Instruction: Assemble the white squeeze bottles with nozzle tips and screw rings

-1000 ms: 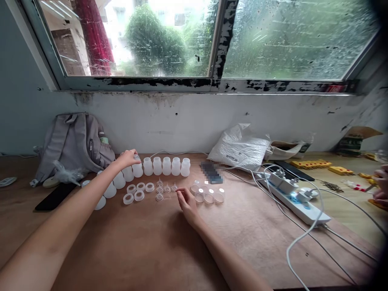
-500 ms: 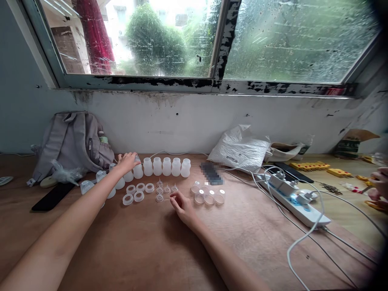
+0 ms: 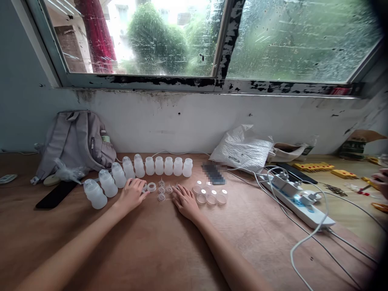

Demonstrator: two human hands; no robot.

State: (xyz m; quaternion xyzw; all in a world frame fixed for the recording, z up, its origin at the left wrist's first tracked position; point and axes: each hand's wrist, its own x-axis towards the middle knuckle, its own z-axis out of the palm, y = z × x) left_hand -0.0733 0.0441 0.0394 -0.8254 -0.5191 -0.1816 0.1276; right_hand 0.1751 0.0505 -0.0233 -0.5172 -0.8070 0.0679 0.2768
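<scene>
Frosted white baby bottles [image 3: 159, 165] stand in a curved row, the ones on the left topped with clear domed caps [image 3: 89, 184]. My left hand [image 3: 131, 195] is over the white collar rings [image 3: 151, 187], hiding most of them, with its fingers spread apart. My right hand [image 3: 185, 202] lies with outstretched fingers on the table, between the clear bottle teats [image 3: 161, 197] and the clear round caps [image 3: 211, 197]. One teat beside its fingertips is partly covered. Nothing shows in the grasp of either hand.
A grey backpack [image 3: 75, 139] and a black phone [image 3: 56, 195] are at the left. A silver padded mailer [image 3: 242, 149] lies by the wall. To the right are a power strip [image 3: 306, 206], looping cables and another person's hand [image 3: 381, 178] near yellow parts [image 3: 313, 167].
My left hand has come down from a capped bottle at the left of the row to the rings. My right hand has flattened onto the table.
</scene>
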